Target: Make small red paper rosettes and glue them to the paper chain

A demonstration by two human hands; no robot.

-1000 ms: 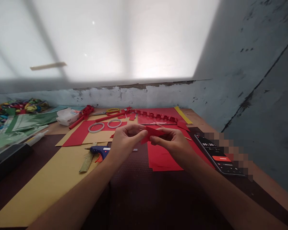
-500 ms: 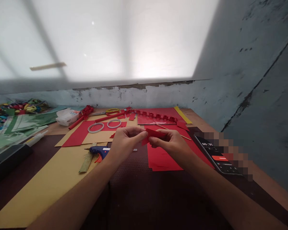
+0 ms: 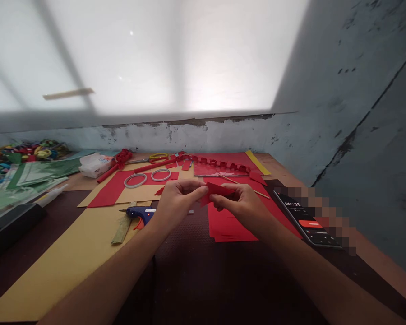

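Note:
Between my two hands is a small folded piece of red paper (image 3: 218,188). My left hand (image 3: 181,196) pinches its left edge between thumb and fingers. My right hand (image 3: 240,201) grips the right side, thumb in front and fingers behind. Below them lie red paper sheets (image 3: 230,225), with a thin wooden stick (image 3: 260,194) across them. Beside my left wrist a blue glue gun (image 3: 138,212) rests on a strip of greenish material (image 3: 122,230); my forearm hides part of the gun.
Behind are two tape rolls (image 3: 135,180), yellow-handled scissors (image 3: 159,157), a rolled red paper tube (image 3: 154,166) and a red paper chain (image 3: 219,163). A phone (image 3: 306,221) lies at right. At left are a white box (image 3: 96,165), a black case (image 3: 13,230) and green plastic sheets (image 3: 37,174).
Both hands stay almost still, holding the red paper in nearly the same place. Nothing else on the table has visibly moved.

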